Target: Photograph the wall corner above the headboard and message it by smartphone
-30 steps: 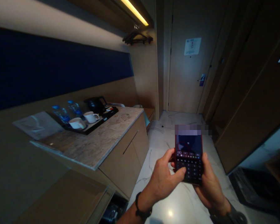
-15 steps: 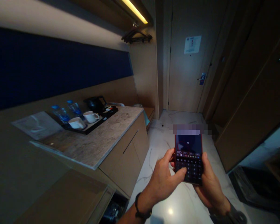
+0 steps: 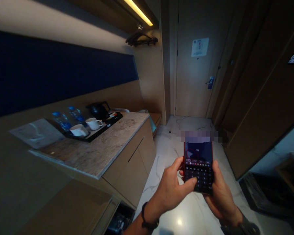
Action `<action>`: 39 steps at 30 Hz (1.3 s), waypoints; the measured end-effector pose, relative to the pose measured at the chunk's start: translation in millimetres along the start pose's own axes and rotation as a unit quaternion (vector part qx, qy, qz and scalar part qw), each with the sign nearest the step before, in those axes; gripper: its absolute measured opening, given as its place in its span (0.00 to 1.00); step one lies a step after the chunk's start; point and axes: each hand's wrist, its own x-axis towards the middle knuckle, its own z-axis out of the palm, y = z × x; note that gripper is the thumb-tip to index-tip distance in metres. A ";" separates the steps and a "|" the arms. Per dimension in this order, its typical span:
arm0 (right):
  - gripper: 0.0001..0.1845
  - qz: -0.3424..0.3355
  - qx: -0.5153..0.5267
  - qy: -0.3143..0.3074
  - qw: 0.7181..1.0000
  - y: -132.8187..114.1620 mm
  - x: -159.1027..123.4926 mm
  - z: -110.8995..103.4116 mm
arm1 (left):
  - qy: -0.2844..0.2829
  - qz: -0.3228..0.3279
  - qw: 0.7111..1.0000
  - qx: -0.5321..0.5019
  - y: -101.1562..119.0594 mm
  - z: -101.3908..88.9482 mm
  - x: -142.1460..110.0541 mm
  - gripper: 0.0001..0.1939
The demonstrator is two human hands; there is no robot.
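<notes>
A smartphone (image 3: pixel 198 156) with a reddish edge is held upright in front of me, low and right of centre. Its lit screen shows "111" above a row of coloured dots and a dark keypad; the top strip is blurred out. My left hand (image 3: pixel 170 186) wraps the phone's left side, its thumb lying over the keypad. Along the right and lower edge, my right hand (image 3: pixel 221 192) grips the phone, thumb up its side. Fingers behind the phone are mostly hidden. A dark band circles my left wrist, and something dark is on my right wrist.
To the left, a stone-topped counter (image 3: pixel 117 137) bears a black tray (image 3: pixel 95 135) with white cups (image 3: pixel 94 124), water bottles (image 3: pixel 61 120) and a black kettle (image 3: pixel 99 110). A wooden door (image 3: pixel 193 88) closes the far end. Hangers (image 3: pixel 142 39) hang under a lit shelf. Marble floor (image 3: pixel 169 147) lies ahead.
The number on the phone screen has grown from "11" to "111". My view has shifted slightly; both hands keep nearly the same hold on the phone.
</notes>
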 end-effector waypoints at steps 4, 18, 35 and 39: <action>0.32 -0.006 -0.017 0.004 1.000 -0.2 -0.6 -0.4 | -0.024 -0.002 1.000 0.006 -2.1 -1.2 -0.5 0.25; 0.28 -0.009 0.001 0.013 1.000 12.5 2.6 -0.6 | 0.114 0.034 0.993 -0.017 11.3 -13.3 33.6 0.35; 0.32 -0.011 -0.077 0.012 0.997 16.6 8.4 3.4 | 0.168 0.069 0.982 0.060 21.3 -23.1 62.2 0.30; 0.29 -0.017 -0.062 0.017 0.998 14.7 12.0 3.5 | 0.132 0.034 0.991 0.011 12.2 -22.8 56.6 0.33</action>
